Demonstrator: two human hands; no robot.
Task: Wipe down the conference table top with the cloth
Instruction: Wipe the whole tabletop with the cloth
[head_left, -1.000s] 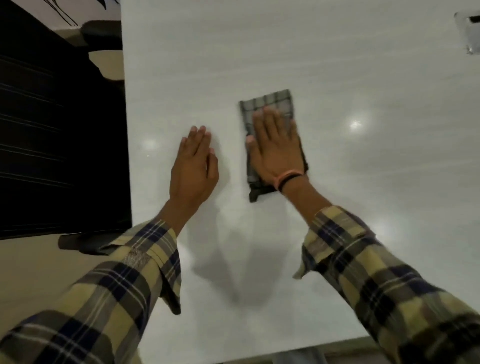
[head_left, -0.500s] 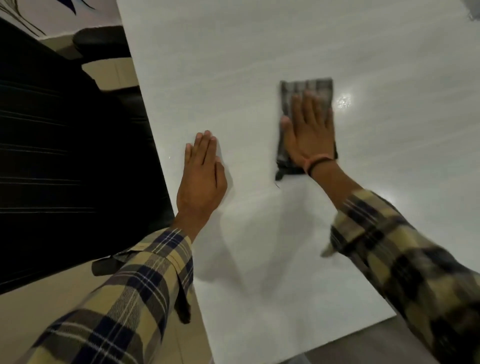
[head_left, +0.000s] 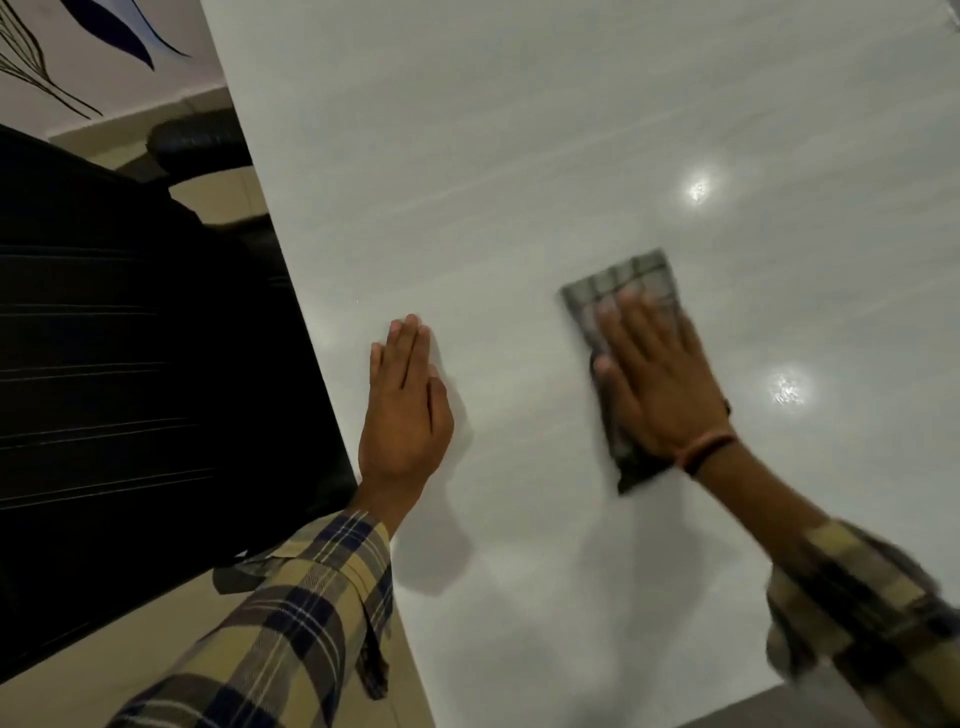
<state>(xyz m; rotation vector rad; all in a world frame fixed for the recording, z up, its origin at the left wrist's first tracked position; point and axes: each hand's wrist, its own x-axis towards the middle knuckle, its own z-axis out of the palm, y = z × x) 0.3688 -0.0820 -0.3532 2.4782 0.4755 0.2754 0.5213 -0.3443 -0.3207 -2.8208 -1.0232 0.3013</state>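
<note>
One table (head_left: 519, 156), white and glossy, filling most of the frame. One cloth (head_left: 621, 283), grey checked, folded, center right. Two hands: one left hand (head_left: 402, 415) center, one right hand (head_left: 657, 384) center right. Two plaid sleeves: one left sleeve (head_left: 291, 623) lower left, one right sleeve (head_left: 857, 597) lower right. One wristband (head_left: 706, 451) on the right wrist. One black chair (head_left: 130, 364) at left. Two bright light reflections, upper one (head_left: 698, 189) and lower one (head_left: 787, 388), on the tabletop, right side.
</note>
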